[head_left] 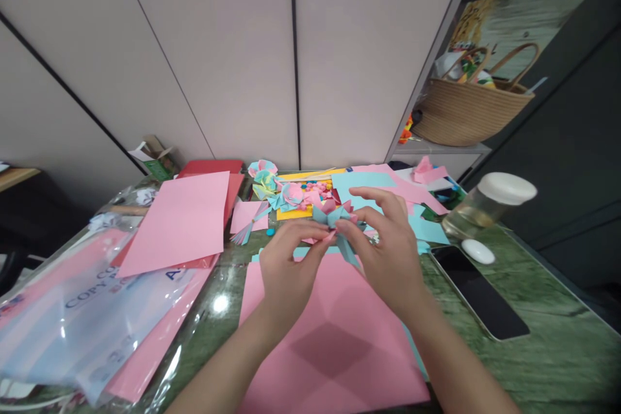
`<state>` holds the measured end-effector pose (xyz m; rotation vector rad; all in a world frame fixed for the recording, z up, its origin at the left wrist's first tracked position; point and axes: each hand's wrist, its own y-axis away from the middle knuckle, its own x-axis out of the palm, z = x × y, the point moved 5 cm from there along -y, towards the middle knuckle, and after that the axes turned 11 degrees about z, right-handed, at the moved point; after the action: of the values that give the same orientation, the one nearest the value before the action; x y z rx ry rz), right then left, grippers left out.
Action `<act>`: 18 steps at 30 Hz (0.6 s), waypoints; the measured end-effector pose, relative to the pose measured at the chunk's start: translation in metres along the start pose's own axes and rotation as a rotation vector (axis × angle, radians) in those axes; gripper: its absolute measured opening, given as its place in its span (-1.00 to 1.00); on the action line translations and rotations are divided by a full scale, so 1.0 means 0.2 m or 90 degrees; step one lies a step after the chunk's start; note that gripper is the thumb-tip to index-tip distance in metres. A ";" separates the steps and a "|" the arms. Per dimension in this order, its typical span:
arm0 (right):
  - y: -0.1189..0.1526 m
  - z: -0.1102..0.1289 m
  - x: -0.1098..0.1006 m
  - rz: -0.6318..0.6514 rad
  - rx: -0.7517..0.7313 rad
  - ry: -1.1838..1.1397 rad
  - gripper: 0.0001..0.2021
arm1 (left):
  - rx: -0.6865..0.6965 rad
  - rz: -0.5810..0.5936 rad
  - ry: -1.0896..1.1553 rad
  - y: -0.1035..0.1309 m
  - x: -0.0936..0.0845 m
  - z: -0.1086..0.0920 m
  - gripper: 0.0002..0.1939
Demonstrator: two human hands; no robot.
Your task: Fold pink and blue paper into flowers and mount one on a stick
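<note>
We held a paper flower (332, 215) between both hands.
Above the desk (548, 284), our left hand (294, 266) pinched its near side; our right hand (392, 257), equally near, gripped its right side, one finger raised. Below, a blue strip (346, 250) slanted toward the desk's near edge.

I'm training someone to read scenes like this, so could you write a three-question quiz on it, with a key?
1. What do the left hand and right hand both touch?
2. True or false: the phone lies nearer the left hand than the right hand.
3. The lid of the bottle is: a) red; b) white; c) black.

Key:
1. Folded paper, pink and blue.
2. False.
3. b.
</note>
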<state>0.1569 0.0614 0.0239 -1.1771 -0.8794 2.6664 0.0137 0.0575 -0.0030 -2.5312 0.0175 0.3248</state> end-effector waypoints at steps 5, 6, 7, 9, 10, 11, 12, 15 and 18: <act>0.00 0.00 0.00 0.001 0.011 -0.036 -0.81 | 0.090 -0.015 -0.026 0.00 -0.01 -0.03 -0.91; 0.00 0.00 0.00 0.005 0.015 -0.046 -0.81 | 0.100 -0.017 -0.033 0.00 -0.01 -0.03 -0.91; 0.01 -0.01 0.00 0.009 0.020 -0.057 -0.81 | 0.104 -0.018 -0.039 0.00 -0.01 -0.03 -0.91; 0.01 -0.01 0.00 0.017 0.033 -0.077 -0.80 | 0.110 -0.022 -0.046 0.00 -0.01 -0.04 -0.90; 0.01 -0.01 0.00 0.019 0.040 -0.088 -0.80 | 0.112 -0.024 -0.047 0.00 -0.01 -0.04 -0.89; 0.01 -0.02 0.00 0.022 0.046 -0.100 -0.80 | 0.113 -0.025 -0.047 0.00 -0.01 -0.04 -0.89; 0.01 -0.02 0.00 0.024 0.053 -0.112 -0.79 | 0.115 -0.025 -0.048 0.00 -0.01 -0.04 -0.89; 0.01 -0.02 0.01 0.026 0.059 -0.134 -0.80 | 0.130 -0.028 -0.051 0.00 -0.01 -0.03 -0.90; 0.00 -0.01 0.01 0.018 0.038 -0.122 -0.84 | 0.169 -0.024 -0.084 0.01 -0.01 -0.04 -0.87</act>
<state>0.1576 0.0626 0.0212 -0.9394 -0.8065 2.8439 0.0142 0.0512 0.0038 -2.2411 -0.0356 0.4425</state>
